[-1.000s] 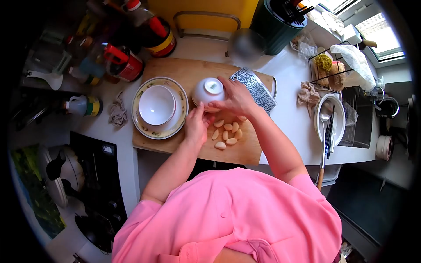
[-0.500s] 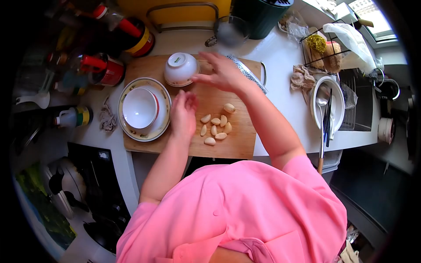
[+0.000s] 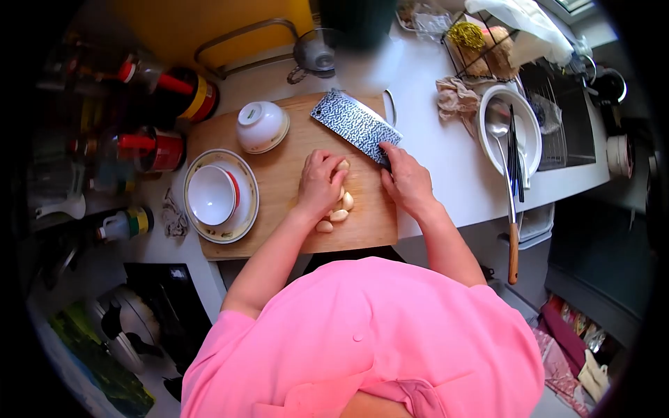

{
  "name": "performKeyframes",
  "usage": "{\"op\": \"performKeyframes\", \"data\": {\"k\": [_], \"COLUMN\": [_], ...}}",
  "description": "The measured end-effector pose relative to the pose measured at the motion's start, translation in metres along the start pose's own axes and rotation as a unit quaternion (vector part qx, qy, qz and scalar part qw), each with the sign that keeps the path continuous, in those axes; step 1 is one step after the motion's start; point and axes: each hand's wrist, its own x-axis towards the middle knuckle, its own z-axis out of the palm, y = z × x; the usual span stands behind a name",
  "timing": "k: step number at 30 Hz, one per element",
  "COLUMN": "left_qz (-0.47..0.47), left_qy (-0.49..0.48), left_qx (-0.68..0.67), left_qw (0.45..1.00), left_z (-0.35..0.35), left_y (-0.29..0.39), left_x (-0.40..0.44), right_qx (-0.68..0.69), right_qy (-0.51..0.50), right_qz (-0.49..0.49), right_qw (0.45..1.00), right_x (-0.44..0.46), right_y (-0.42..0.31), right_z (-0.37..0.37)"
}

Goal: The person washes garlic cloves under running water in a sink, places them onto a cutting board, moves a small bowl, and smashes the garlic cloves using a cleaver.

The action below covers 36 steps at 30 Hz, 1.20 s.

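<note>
Right hand [image 3: 409, 182] has left the upturned bowl [image 3: 261, 127]; its grip now pinches the cleaver [image 3: 354, 125] at the handle, blade over the cutting board [image 3: 293, 167]. Left hand [image 3: 320, 181] has shifted onto garlic cloves [image 3: 339, 216] there, fingers curled; pinching or not, cannot tell.

One near head view, its dim margins hard to read, looks forward and down at the hands [image 3: 321, 184].

A kitchen, shown by a smooth white surface [image 3: 456, 184] with a dark rectangular sink [image 3: 577, 143], a pale wooden chopping board [image 3: 279, 174] bearing a patterned metal cleaver [image 3: 355, 125] and cream-coloured garlic cloves [image 3: 339, 216], and dark bottles with red-and-yellow labels [image 3: 201, 99].
</note>
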Motion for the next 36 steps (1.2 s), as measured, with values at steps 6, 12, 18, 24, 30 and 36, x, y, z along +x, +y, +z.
{"op": "performKeyframes", "data": {"k": [6, 12, 18, 24, 30, 36], "left_qz": [-0.165, -0.158, -0.176, -0.155, -0.201, -0.202], "left_qy": [0.025, 0.052, 0.050, 0.032, 0.013, -0.006], "left_qx": [-0.117, -0.058, -0.074, -0.028, -0.075, -0.069], "left_qw": [0.979, 0.984, 0.980, 0.987, 0.977, 0.977], "left_z": [-0.001, 0.001, 0.001, -0.002, 0.000, 0.001], "left_y": [0.000, -0.009, 0.001, 0.006, 0.001, -0.017], "left_x": [0.002, 0.005, 0.005, 0.008, 0.008, 0.008], "right_qx": [0.151, 0.191, 0.255, 0.263, 0.248, 0.282], "right_qy": [-0.039, -0.082, -0.164, -0.184, -0.209, -0.215], "right_qz": [0.114, 0.084, 0.138, 0.140, 0.157, 0.150], "right_qw": [0.981, 0.974, 0.943, 0.937, 0.933, 0.923], "right_x": [-0.030, -0.072, -0.085, -0.085, -0.086, -0.080], "right_y": [-0.010, -0.014, -0.024, -0.021, -0.025, -0.022], "right_z": [-0.039, -0.042, -0.042, -0.035, -0.050, -0.048]}}
